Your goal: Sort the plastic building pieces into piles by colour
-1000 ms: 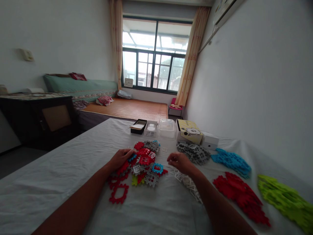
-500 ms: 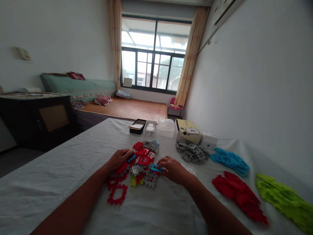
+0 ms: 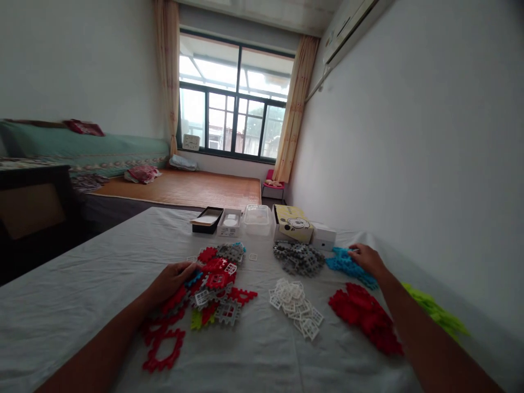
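My left hand (image 3: 178,275) rests at the left side of a mixed heap of toothed plastic building pieces. Its fingers are closed on a small blue piece (image 3: 193,278) at the heap's edge. Red, grey and lime pieces (image 3: 197,319) lie around it, with a red ring-shaped piece (image 3: 164,352) in front. Over on the right, my right hand (image 3: 368,259) is at the pile of blue building pieces (image 3: 347,265). Its fingertips are pinched on blue plastic there; the held piece blends into the pile.
Sorted piles lie on the white cloth: grey pieces (image 3: 298,259), white window pieces (image 3: 295,305), red pieces (image 3: 364,316) and lime pieces (image 3: 436,311). Along the far edge stand a black box (image 3: 200,228), a clear tub (image 3: 257,221), a yellow box (image 3: 292,224) and a white box (image 3: 324,239).
My right hand has moved right, from the mixed heap to the blue pile, carrying a blue piece. My left hand stays at the heap. The view has turned right.
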Motion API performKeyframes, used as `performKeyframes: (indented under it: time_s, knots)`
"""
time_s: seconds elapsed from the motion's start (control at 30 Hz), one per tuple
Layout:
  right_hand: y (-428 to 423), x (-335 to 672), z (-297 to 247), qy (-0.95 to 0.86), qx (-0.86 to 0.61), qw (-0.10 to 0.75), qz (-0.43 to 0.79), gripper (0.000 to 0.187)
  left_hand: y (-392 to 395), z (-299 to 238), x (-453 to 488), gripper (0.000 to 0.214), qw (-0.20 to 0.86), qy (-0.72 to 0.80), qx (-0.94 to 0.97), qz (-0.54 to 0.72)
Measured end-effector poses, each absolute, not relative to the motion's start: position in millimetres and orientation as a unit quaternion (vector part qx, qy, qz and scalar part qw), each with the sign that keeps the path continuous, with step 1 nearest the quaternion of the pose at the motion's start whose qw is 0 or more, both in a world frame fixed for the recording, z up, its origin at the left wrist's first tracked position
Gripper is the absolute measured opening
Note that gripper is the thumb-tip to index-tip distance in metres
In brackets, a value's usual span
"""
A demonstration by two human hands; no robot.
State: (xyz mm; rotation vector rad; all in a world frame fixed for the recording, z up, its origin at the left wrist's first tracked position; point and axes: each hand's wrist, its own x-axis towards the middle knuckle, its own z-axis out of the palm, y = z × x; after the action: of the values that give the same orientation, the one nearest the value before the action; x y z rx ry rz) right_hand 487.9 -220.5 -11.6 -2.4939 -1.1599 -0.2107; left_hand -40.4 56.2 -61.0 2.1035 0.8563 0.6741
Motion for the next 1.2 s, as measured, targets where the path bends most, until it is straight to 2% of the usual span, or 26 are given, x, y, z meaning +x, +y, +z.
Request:
performKeyframes:
  time_s: [0.13,0.3,0.63,0.8,1.0,1.2]
  knots:
    - [-223,498,-32,-0.444,-0.877,0.144,-0.117,0.035,56,-58,-41,0.055,0.362,0.341,0.833,0.243]
    - [-205,478,-52,-0.581,-0.808,0.020,-0.092,0.030,49,-50,-40,0.059,0.366,0.349,0.829,0.238]
    - [-209,489,-48,-0.495,-0.862,-0.055,-0.092,0.022,52,-57,-41,0.054,0.374,0.347,0.822,0.251]
    - [-211,495,-34,-0.445,-0.889,-0.058,-0.093,0.024,53,-59,-41,0.053,0.381,0.335,0.824,0.254]
    - [-194,485,-32,-0.503,-0.860,-0.065,-0.060,0.041,53,-58,-41,0.052,0.380,0.337,0.824,0.252]
    - [-180,467,-41,-0.538,-0.840,-0.056,-0.037,0.018,54,-57,-40,0.053,0.378,0.340,0.826,0.244]
